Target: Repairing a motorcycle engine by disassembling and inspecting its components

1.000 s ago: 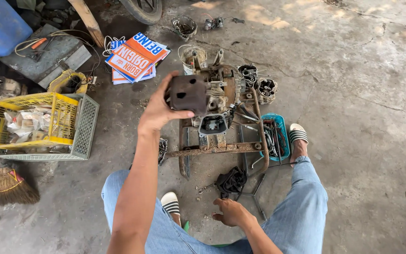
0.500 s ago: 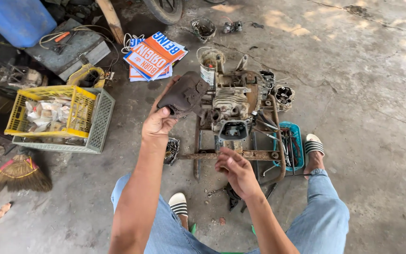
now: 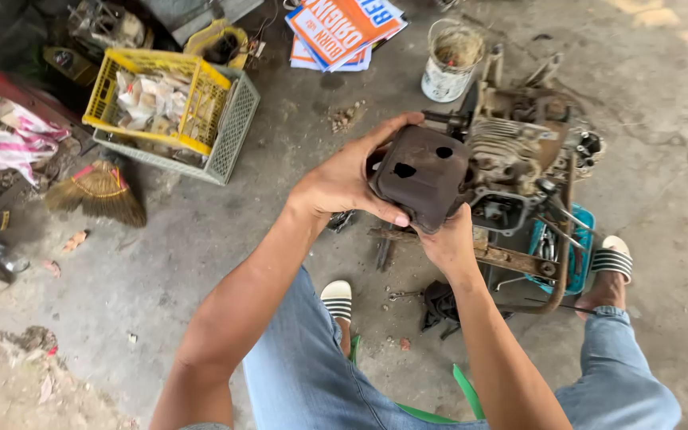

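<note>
I hold a dark, rusty metal cover (image 3: 424, 173) with two holes in front of me. My left hand (image 3: 345, 177) grips its left side, thumb below and fingers over the top edge. From underneath, my right hand (image 3: 444, 241) supports its lower right corner. Just behind the cover sits a small dismantled engine (image 3: 511, 155) with cooling fins, mounted on a rusty frame (image 3: 519, 261) on the concrete floor.
A blue tray of tools (image 3: 567, 255) lies right of the frame. A white paint can (image 3: 451, 60) stands behind the engine. At upper left are a yellow crate (image 3: 201, 103) in a grey basket, a hand broom (image 3: 101, 193) and orange printed sheets (image 3: 344, 28). My sandalled feet (image 3: 336, 299) flank the engine.
The cover has come closer to me and lower. My right hand rose from near my knee and took hold of the cover's underside.
</note>
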